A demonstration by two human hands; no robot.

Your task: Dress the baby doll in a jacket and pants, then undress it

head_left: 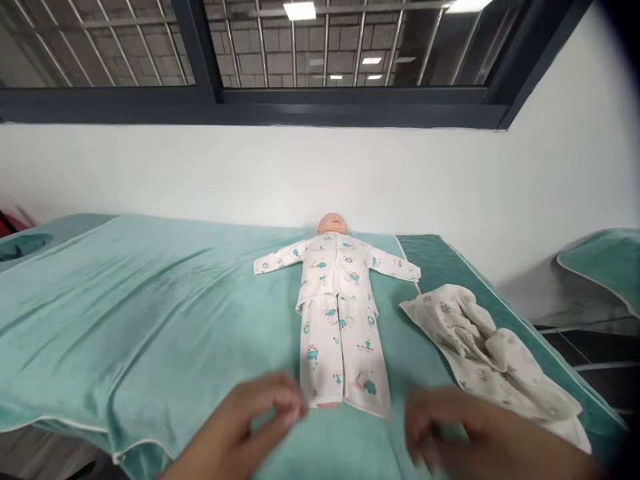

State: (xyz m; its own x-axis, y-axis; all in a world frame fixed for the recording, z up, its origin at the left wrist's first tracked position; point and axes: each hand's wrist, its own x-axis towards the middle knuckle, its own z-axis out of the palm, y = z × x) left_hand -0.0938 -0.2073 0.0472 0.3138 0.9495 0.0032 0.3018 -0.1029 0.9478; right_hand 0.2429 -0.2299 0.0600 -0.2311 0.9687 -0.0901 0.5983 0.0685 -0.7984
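A baby doll (pixel 333 223) lies on its back, its head toward the wall. It is dressed in a white long-sleeved top (pixel 336 267) and white trousers (pixel 345 353), both printed with small green and red pictures. The sleeves are spread out to both sides. My left hand (pixel 255 417) is by the trouser hem on the left, fingers curved and blurred; whether the fingertips touch the cloth I cannot tell. To the right of the other trouser leg is my right hand (pixel 450 427), apart from the cloth, with loosely bent, blurred fingers and nothing visible in them.
Green soft covers (pixel 200 320) spread over the bed or table. A crumpled white printed cloth (pixel 490 353) lies to the right of the doll, under my right forearm. Behind stands a white wall (pixel 250 173) below a dark-framed window (pixel 310 107). Another green-covered surface (pixel 607 260) is at the far right.
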